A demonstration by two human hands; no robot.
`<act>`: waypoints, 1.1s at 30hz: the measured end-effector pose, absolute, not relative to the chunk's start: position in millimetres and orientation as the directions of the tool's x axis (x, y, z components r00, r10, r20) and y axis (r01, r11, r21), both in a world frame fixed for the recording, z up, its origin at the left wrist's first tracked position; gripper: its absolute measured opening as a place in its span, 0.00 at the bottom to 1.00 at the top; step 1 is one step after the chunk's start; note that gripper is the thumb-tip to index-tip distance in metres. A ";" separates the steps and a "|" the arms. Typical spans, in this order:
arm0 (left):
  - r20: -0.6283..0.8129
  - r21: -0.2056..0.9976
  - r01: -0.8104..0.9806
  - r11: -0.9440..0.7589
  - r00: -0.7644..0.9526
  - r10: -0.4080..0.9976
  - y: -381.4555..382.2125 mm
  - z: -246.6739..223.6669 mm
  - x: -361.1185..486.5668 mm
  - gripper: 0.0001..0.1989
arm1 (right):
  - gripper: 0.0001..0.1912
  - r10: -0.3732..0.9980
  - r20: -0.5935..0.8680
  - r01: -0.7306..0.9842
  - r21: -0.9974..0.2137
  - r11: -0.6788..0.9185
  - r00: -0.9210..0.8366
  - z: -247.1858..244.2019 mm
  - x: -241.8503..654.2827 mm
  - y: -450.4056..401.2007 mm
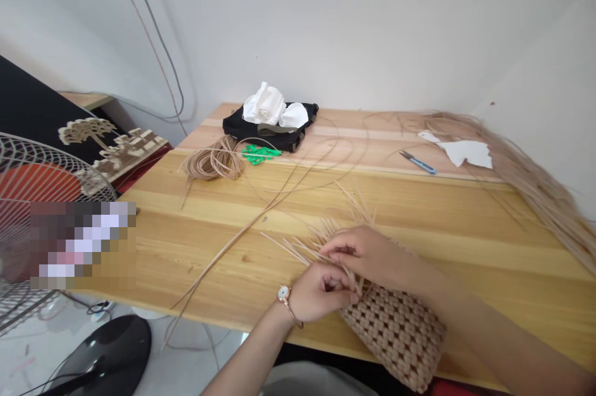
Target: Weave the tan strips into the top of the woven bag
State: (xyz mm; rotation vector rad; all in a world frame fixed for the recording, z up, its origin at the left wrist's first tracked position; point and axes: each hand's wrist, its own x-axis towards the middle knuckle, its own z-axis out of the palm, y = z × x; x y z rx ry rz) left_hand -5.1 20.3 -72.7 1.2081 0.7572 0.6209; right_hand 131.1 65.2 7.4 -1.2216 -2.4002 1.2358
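A brown woven piece with an open lattice pattern lies at the table's front edge, its loose strand ends fanning out toward the back left. My left hand, with a watch on the wrist, has its fingers closed on strands at the woven edge. Just behind it, my right hand reaches over the piece with curled fingers pinching among the same strands. The two hands are close together, and the fingertips partly hide the strands between them.
Long loose strands cross the wooden table. Behind are a coiled bundle, green ties, a black bag with white tissue, blue snips and white paper. More strands lie right; a fan stands left.
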 end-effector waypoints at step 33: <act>-0.168 0.983 0.149 0.110 0.468 0.867 14.2 -70.1 -4.5 0.21 | 0.11 0.671 -0.280 0.681 -0.570 0.460 -0.687 4.9 158.1 50.3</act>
